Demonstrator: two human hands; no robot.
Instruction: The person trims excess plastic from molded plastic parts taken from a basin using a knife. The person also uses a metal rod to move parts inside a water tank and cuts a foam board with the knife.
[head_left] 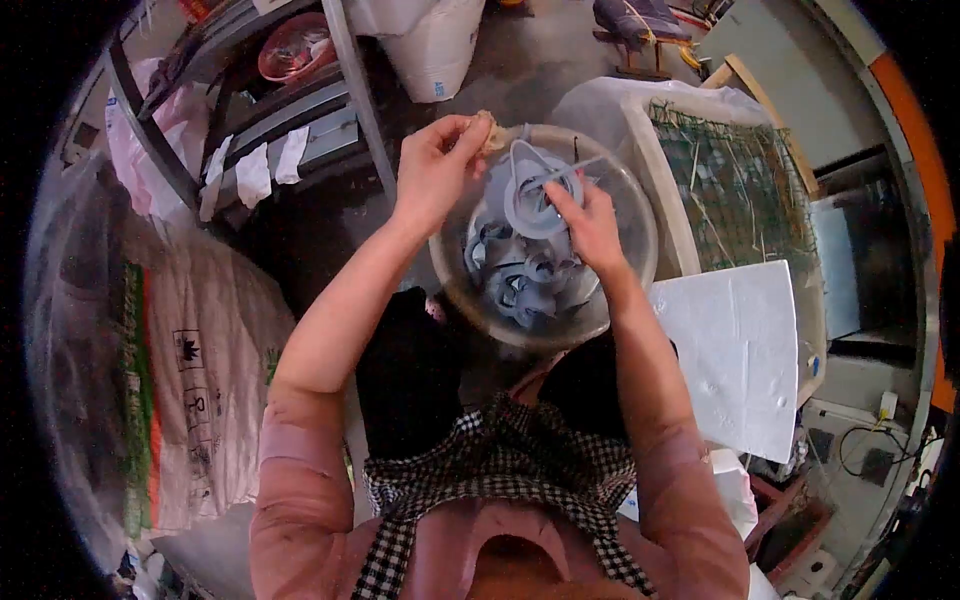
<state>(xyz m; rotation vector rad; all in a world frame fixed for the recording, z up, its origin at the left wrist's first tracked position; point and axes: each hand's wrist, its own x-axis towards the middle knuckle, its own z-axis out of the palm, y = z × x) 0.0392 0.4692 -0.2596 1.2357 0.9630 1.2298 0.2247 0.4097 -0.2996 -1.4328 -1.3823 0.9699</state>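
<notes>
My left hand (438, 168) is closed in a pinch on a crumpled tan scrap (491, 133), above the left rim of a round translucent basin (640, 250). What the scrap is made of I cannot tell. My right hand (594, 222) grips a light grey ring-shaped plastic part (528, 212) over the basin, thumb lying across it. A thin strip of the same grey loops up from the ring. Below, inside the basin, lie several curved grey plastic pieces (525, 290).
A metal rack (350, 90) with a red basket (295, 50) stands at the upper left. Woven sacks (215, 380) fill the left side. To the right are a white foam sheet (735, 350) and a crate with green netting (720, 180). A white sack (430, 50) stands beyond.
</notes>
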